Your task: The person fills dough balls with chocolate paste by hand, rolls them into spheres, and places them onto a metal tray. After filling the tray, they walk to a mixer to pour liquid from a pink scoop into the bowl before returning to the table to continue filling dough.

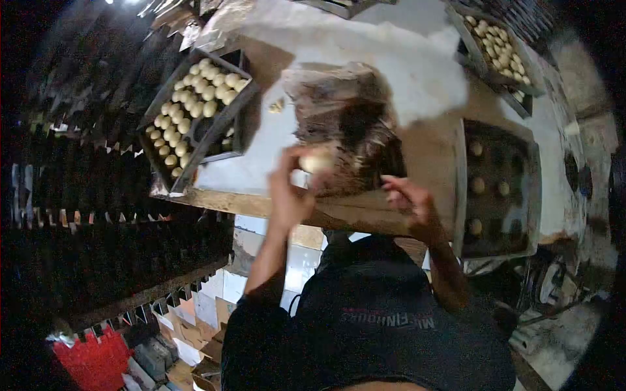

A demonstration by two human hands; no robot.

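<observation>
Between the fingers of my left hand [292,195] is a pale round dough ball [315,161], slightly blurred. It is over the near part of a dark brown, crumbly mass [345,117] in the middle of the worktable [417,72]. My right hand [411,199] is at the near right edge of that mass, its fingers curled together; whether they hold anything is too small to make out. To the right of this hand lies a dark tray [461,189] with several pale balls [478,186] spaced apart.
Full of pale balls, a wooden tray [218,133] sits on another at the table's left. More stacked trays [536,90] with balls stand at the back right. A small pale scrap [277,105] lies near the mass. A red object [94,362] is at the lower left.
</observation>
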